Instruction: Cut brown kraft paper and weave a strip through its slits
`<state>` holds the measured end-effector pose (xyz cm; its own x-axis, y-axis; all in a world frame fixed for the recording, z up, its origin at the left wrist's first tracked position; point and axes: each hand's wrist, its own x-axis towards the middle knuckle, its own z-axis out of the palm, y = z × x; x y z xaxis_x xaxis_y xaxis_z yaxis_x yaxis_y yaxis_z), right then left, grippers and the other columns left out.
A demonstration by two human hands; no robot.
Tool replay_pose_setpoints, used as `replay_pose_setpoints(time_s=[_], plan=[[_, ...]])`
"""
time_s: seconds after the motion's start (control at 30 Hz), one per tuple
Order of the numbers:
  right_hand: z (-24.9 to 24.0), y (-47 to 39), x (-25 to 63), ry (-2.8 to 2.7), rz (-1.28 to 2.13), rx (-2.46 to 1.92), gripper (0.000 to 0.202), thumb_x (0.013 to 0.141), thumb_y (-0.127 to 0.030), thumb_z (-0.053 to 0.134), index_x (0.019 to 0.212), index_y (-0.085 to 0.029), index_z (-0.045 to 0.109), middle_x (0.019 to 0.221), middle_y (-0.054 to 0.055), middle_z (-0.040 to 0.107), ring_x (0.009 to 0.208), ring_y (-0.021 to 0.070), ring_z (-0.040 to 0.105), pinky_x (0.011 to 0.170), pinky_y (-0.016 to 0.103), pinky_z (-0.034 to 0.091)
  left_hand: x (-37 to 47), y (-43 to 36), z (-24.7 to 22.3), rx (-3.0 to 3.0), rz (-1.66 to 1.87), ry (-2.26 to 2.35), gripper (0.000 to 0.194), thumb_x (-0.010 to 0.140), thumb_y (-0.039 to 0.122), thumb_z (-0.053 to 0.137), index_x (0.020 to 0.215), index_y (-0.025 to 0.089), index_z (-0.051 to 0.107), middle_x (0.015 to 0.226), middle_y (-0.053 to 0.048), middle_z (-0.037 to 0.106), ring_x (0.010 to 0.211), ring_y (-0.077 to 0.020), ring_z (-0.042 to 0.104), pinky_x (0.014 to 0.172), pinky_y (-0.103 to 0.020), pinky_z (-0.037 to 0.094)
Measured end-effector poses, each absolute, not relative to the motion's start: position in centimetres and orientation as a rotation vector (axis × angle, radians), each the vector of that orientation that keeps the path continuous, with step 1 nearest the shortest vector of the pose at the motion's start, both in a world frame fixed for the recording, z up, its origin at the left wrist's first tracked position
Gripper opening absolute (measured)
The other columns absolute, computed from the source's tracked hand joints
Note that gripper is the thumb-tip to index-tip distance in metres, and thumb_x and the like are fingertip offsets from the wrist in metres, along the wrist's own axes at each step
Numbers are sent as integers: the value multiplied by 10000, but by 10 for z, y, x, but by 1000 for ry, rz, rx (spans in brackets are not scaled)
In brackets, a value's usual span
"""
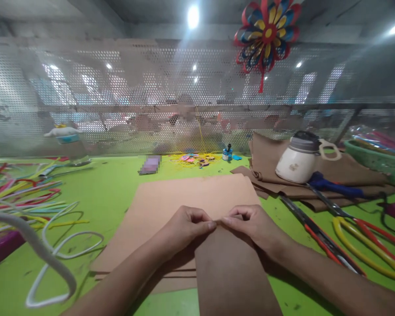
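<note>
A long strip of brown sheet (233, 276) runs from the near edge up to both hands. My left hand (192, 224) pinches its far edge between thumb and fingers. Beside it, almost touching, my right hand (250, 221) pinches the same edge, thumb and forefinger pressed together. Beneath the hands lies a stack of lighter tan sheets (171, 197) on the green table (112, 182).
Scissors with yellow and orange handles (370, 250) and a red-edged cutter (322, 239) lie at right. Behind them, a white mug (298, 160) stands on folded brown material (266, 153). Coloured pipe cleaners (29, 193) and a white cable (49, 259) lie left.
</note>
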<state>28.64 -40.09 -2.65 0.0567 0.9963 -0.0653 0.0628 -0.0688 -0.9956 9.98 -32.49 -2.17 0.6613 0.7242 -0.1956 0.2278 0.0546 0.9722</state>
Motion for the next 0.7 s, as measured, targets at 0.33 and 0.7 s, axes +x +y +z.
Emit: replay_pose_setpoints(time_s=[0.33,0.7], plan=[[-27,-396,281,-1328,1045,-1371,270,700,-397,692,697,-128,675,634,10,586,604,114,464,554,240,368,105,-333,-11,1596,445,810,385,713,463,674,777,84,681,642,-46,619,580,-126,512,555,-247,352],[-28,-398,288,-1096,1172,-1306,294,666,-412,756,634,-141,647,518,-37,495,494,72,368,482,235,248,101,-328,-15,1687,455,856,358,725,469,651,727,111,641,632,-25,596,573,-119,483,550,-241,342]])
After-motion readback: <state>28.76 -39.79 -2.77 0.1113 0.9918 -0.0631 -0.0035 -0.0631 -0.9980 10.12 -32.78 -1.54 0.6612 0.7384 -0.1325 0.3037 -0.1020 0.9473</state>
